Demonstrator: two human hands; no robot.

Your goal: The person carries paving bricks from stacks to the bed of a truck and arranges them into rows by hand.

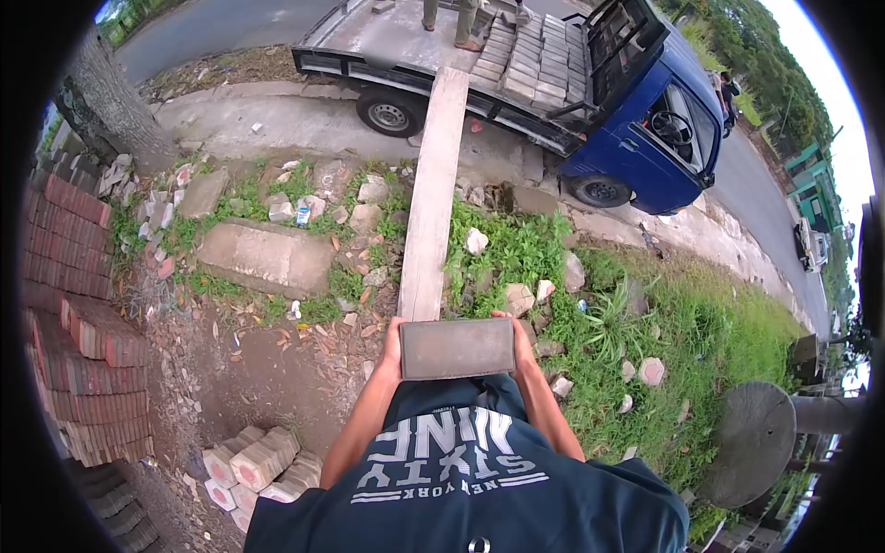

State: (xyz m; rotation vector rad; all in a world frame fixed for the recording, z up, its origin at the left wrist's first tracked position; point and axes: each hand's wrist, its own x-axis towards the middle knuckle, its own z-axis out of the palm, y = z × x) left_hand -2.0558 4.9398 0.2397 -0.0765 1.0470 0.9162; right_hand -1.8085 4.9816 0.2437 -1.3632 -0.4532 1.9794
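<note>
Fingers [397, 326] of the left hand [392, 349] and right hand [524, 347] clamp a grey-brown block [458, 349] — just below frame centre — while a plank [433, 189] runs toward the truck [634, 155], upper right.

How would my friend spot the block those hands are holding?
Find the blue truck, then follow the plank from its bed. It points to a grey block between the left hand and right hand. Unlike the blocks on the truck, it's held.

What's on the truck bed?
On the truck bed: rows of blocks near the cab, a person's lower legs, and the plank's far end. Whatever lies beneath the blocks is covered.
</note>
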